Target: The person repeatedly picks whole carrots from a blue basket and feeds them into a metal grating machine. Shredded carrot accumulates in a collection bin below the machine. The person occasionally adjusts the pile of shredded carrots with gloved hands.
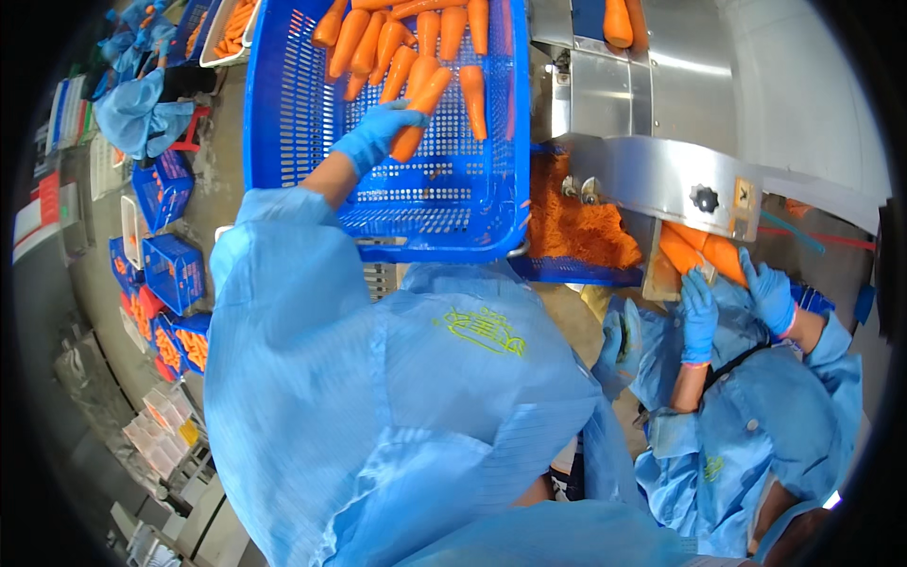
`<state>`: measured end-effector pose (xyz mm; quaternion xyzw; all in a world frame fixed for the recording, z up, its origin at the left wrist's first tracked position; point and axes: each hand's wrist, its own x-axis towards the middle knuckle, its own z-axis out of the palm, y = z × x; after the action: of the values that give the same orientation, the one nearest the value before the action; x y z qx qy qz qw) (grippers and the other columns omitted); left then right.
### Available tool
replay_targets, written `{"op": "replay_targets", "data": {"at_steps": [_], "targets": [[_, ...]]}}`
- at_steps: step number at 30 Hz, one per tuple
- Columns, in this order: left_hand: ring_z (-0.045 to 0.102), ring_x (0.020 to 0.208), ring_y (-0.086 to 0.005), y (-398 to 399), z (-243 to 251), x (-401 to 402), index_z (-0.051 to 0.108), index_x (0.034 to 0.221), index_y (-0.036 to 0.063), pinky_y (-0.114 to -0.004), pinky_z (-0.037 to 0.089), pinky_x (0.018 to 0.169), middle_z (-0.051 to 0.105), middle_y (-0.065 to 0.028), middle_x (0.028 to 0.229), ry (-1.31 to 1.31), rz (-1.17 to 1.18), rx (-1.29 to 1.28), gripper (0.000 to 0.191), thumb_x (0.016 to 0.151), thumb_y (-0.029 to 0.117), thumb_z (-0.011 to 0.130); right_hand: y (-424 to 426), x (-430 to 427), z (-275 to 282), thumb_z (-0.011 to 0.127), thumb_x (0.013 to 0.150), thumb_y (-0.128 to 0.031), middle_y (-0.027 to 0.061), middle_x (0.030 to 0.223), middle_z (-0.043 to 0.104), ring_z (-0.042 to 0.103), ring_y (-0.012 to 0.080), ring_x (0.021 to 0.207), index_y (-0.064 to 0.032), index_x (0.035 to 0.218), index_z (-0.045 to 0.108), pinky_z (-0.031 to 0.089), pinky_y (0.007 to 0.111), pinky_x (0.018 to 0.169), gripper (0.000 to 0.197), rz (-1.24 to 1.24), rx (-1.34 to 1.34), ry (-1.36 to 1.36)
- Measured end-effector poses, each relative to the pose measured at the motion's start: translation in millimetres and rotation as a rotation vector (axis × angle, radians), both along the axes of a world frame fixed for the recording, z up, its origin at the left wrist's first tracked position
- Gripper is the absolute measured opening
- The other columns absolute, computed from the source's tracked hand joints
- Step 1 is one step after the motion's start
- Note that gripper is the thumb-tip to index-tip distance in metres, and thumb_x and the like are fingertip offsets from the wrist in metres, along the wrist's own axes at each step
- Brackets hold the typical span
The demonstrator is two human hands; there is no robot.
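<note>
In a blue perforated plastic crate, my left hand, in a blue glove, grips a peeled carrot. Other peeled carrots lie at the far end of the crate, and a single carrot lies apart on the right. My right hand, also gloved in blue, is low beside my body, right of the crate and below the shredded carrot. A narrow dark shape shows between its thumb and fingers; whether it is an object or a gap is unclear.
A stainless steel machine stands at right, with shredded carrot in a blue crate beside it. A co-worker's gloved hands touch large carrots at its opening. Crates of carrots stand on the floor at left, near another person.
</note>
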<state>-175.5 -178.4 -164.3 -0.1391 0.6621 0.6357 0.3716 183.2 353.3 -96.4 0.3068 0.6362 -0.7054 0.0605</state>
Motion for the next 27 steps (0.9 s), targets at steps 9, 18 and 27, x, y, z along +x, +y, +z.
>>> {"op": "replay_targets", "data": {"at_steps": [9, 18, 27], "targets": [[0.054, 0.109, -0.0187, -5.2, 187.0, 132.3, 0.054, 0.122, -0.0016, -0.032, 0.039, 0.097, 0.057, -0.0094, 0.118, 0.317, -0.333, 0.05, 0.076, 0.055, 0.019, 0.082, -199.7, -30.4, 63.5, 0.052, 0.087, -0.02, 0.0154, 0.132, 0.049, 0.053, 0.0223, 0.116, -0.0008, 0.135, 0.038, 0.044, 0.033, 0.098, 0.054, 0.088, 0.115, 0.368], [0.055, 0.108, -0.0225, 89.3, 217.7, 220.4, 0.063, 0.112, 0.0011, -0.032, 0.038, 0.098, 0.056, -0.015, 0.12, 0.394, -1.032, 0.192, 0.063, 0.053, 0.017, 0.08, -194.9, -27.8, 104.9, 0.064, 0.084, -0.036, 0.0177, 0.118, 0.058, 0.055, 0.0228, 0.111, -0.0048, 0.138, 0.036, 0.045, 0.034, 0.095, 0.069, 0.176, -0.425, 0.625], [0.063, 0.096, -0.035, 196.1, 166.5, 276.9, 0.04, 0.125, -0.0017, -0.049, 0.054, 0.082, 0.059, -0.0231, 0.107, -0.645, -0.044, 0.844, 0.045, 0.092, 0.025, 0.054, -165.1, 53.3, 119.6, 0.064, 0.08, -0.012, 0.018, 0.12, 0.054, 0.054, 0.0233, 0.11, 0.0052, 0.126, 0.044, 0.045, 0.035, 0.095, 0.052, -0.392, 0.254, 0.721]]}}
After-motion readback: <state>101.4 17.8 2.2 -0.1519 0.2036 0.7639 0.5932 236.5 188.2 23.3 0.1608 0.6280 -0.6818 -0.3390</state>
